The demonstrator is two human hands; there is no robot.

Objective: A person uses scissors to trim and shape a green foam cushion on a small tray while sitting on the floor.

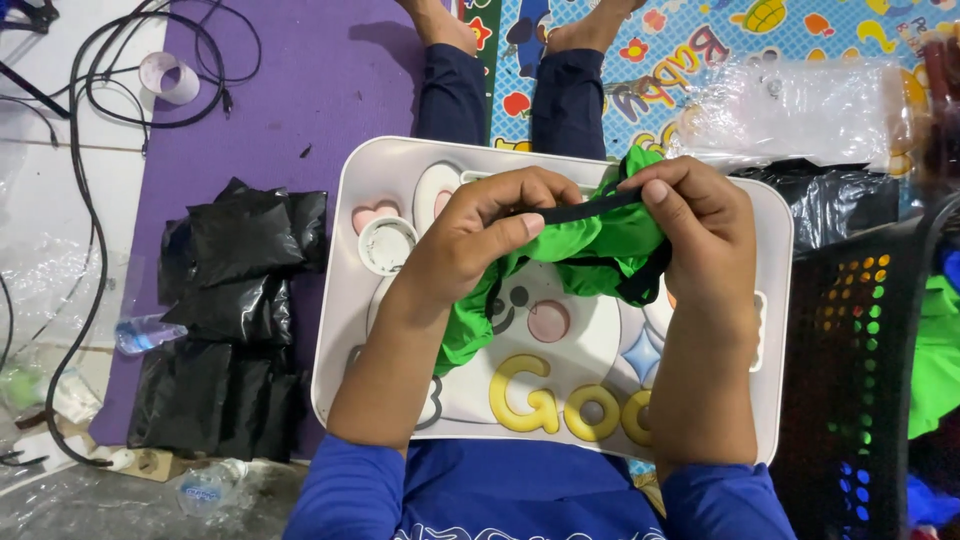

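Blue long sleeves [345, 490], a blue printed shirt [520, 500] — dark navy trousers [450, 95], bare feet.

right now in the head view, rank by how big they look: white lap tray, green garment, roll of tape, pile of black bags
1. white lap tray
2. pile of black bags
3. green garment, partly hidden by the hands, so unsure against the bags
4. roll of tape

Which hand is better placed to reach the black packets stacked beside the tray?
Probably the left hand. The black packets lie on the purple mat on its side. The right hand would have to cross the tray. Both pinch the green garment.
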